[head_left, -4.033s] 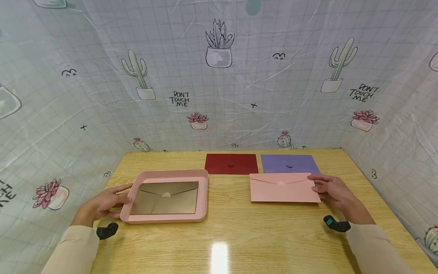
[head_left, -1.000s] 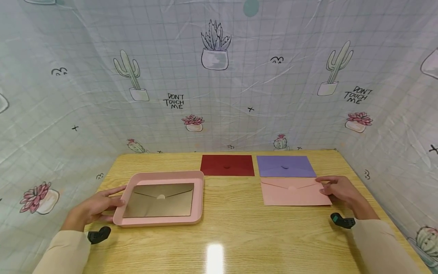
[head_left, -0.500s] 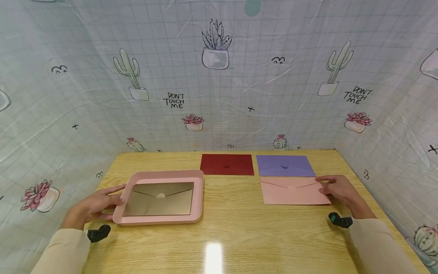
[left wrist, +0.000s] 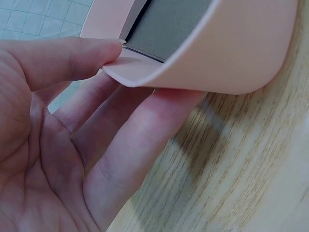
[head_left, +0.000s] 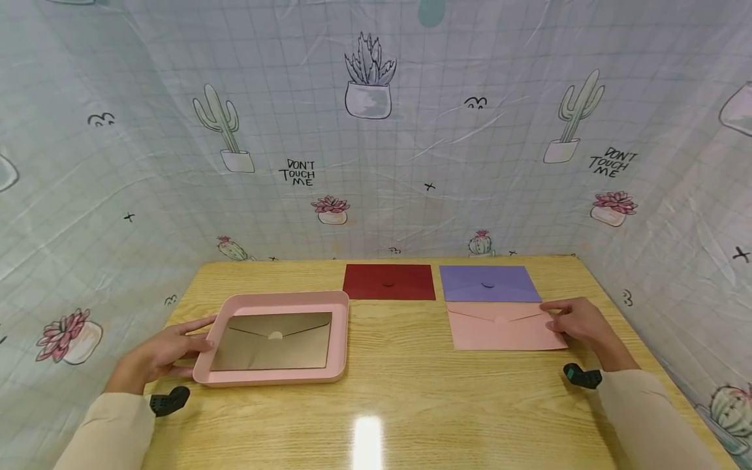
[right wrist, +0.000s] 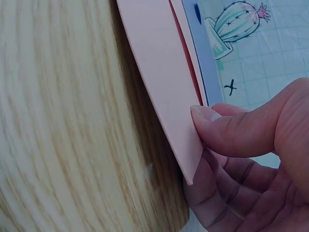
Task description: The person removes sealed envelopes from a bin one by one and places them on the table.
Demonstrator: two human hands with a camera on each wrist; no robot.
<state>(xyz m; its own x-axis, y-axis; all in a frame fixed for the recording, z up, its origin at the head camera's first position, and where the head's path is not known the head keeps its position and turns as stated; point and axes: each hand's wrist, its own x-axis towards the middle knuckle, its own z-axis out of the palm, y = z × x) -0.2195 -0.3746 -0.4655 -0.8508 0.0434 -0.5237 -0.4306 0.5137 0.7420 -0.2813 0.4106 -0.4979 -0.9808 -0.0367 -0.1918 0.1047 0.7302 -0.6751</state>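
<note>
At the left, my left hand grips the near-left side of a shallow pink tray. In the left wrist view the thumb lies over the tray's rim while fingers press its outside. A gold envelope lies flap side up inside the tray. My right hand pinches the right end of a pink envelope, thumb on top and fingers beneath. The right wrist view shows that end of the pink envelope slightly above the wood. Its far edge runs along the front of a purple envelope.
A dark red envelope lies flat at the back, left of the purple one. All of this is on a wooden table. A cactus-printed cloth hangs behind the table and along both sides.
Since four seconds ago, my right hand has brought the pink envelope rightward and lower, so the purple envelope's front edge now shows. During the last second, both hands stay nearly still.
</note>
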